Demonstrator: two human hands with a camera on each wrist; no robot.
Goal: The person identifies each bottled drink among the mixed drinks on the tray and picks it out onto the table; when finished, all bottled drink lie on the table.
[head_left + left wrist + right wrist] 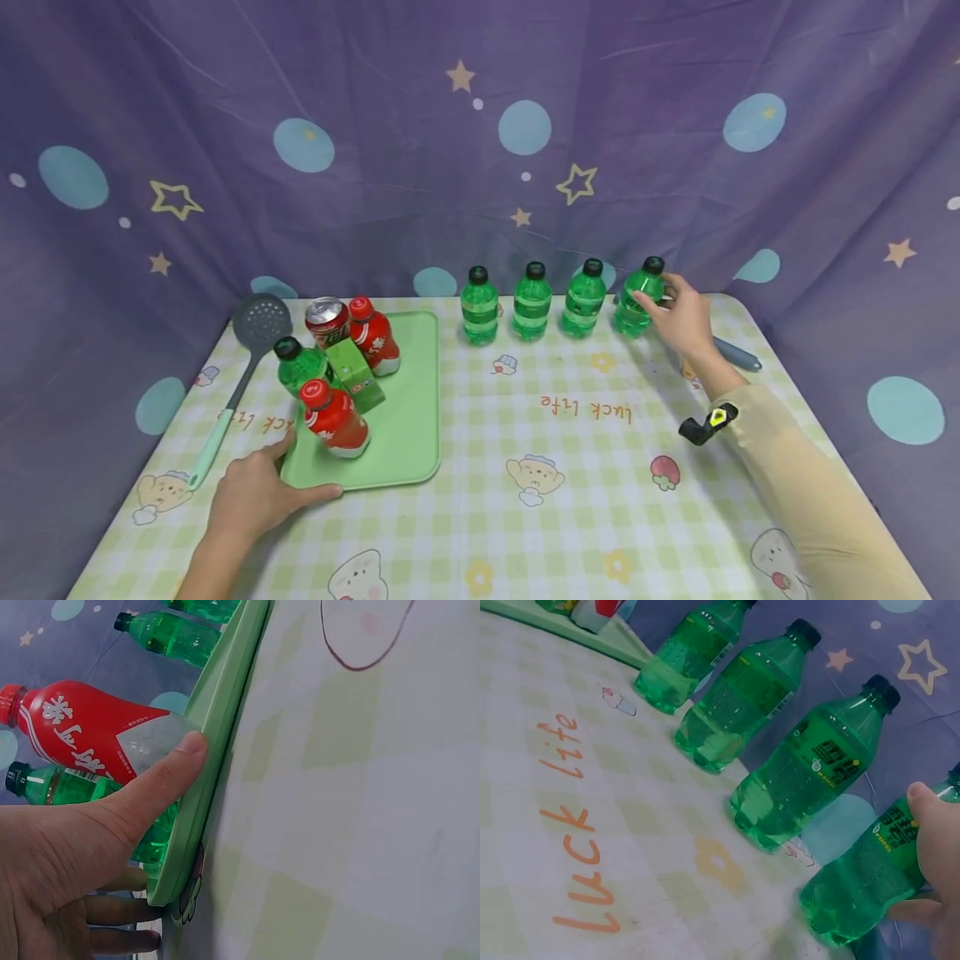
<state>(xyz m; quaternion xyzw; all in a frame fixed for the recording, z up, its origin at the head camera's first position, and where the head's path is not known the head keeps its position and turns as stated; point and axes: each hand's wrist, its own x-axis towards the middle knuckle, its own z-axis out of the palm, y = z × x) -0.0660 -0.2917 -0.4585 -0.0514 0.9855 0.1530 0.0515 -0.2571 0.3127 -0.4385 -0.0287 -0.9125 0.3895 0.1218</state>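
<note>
My right hand (684, 315) grips the rightmost green soda bottle (637, 302), thumb on its front and fingers behind it. The bottle leans slightly. In a row to its left stand three more black-capped green bottles (583, 300). My left hand (253, 498) spans the near left corner of a light green tray (412, 442), with the thumb (180, 754) straight along the rim. On the tray are two red bottles (337, 421) with red caps, a green carton (356, 375), a red soda can (327, 321) and another green bottle (300, 367).
A grey slotted skimmer (261, 321) with a mint handle lies left of the tray. Behind my right hand, a blue-grey handle (738, 354) sticks out. Checked cloth (480, 517) covers the table; a purple curtain (390, 125) hangs behind it.
</note>
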